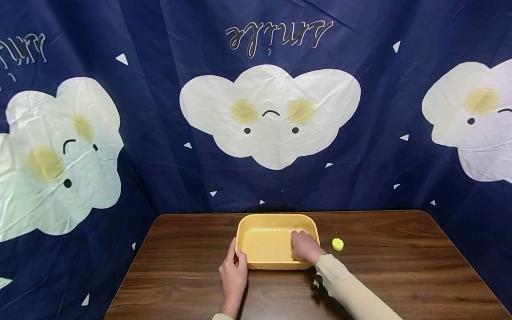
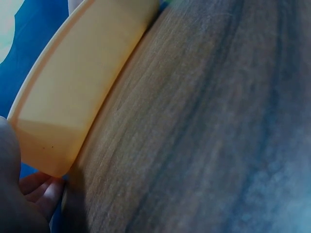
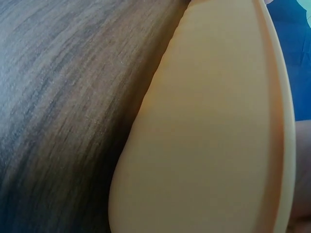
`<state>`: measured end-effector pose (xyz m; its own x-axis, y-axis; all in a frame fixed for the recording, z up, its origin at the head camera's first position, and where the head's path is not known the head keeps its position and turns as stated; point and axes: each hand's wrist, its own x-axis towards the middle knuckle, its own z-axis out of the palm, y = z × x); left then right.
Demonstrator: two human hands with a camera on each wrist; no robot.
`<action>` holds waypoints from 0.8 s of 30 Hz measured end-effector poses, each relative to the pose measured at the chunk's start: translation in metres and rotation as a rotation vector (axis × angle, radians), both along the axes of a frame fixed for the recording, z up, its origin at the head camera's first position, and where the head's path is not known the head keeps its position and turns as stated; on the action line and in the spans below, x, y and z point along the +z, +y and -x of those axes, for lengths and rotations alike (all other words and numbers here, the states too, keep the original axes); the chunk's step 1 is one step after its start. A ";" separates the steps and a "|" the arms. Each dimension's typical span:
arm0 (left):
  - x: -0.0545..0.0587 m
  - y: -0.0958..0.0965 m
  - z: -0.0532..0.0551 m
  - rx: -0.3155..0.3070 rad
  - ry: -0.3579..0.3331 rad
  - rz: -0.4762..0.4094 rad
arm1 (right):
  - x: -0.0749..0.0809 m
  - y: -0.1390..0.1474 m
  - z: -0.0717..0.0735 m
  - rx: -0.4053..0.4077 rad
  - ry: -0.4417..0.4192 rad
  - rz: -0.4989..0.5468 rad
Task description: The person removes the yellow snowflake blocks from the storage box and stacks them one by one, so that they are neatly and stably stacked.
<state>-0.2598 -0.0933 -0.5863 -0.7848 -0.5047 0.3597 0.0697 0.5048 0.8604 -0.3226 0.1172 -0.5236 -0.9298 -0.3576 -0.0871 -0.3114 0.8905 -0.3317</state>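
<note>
A yellow rectangular tray (image 1: 265, 245) with rounded corners sits at the far side of the wooden table. My left hand (image 1: 235, 275) grips its front left corner, thumb up by the rim and the other fingers low against the outer wall (image 2: 77, 82). Over the front wall reaches my right hand (image 1: 306, 247), its curled fingers down inside the tray's right part. I cannot tell whether anything is in that hand. In the right wrist view the tray's outer front wall (image 3: 209, 121) covers most of the hand.
A small round yellow-green piece (image 1: 338, 244) lies on the table just right of the tray. The brown wooden table (image 1: 184, 282) ends at a dark blue curtain (image 1: 160, 175) with white clouds, which hangs behind it and along both sides.
</note>
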 end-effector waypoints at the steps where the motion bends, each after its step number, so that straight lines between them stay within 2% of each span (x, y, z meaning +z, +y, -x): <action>1: 0.000 0.000 0.000 0.001 0.004 0.004 | 0.000 0.000 0.000 0.005 0.011 0.002; 8: 0.002 -0.001 -0.001 -0.001 0.008 0.003 | -0.001 0.000 0.000 0.009 0.037 0.029; 12: 0.003 -0.001 -0.001 -0.006 0.006 0.011 | 0.001 0.000 -0.001 0.013 0.047 0.094; 15: 0.005 -0.001 -0.001 -0.013 -0.013 0.019 | 0.001 0.000 -0.002 0.025 0.060 0.148; 19: 0.006 -0.001 -0.001 -0.029 -0.053 0.003 | 0.002 0.000 -0.003 0.030 0.068 0.170; 24: 0.007 -0.001 -0.002 -0.032 -0.060 -0.010 | 0.002 0.001 -0.003 0.038 0.070 0.179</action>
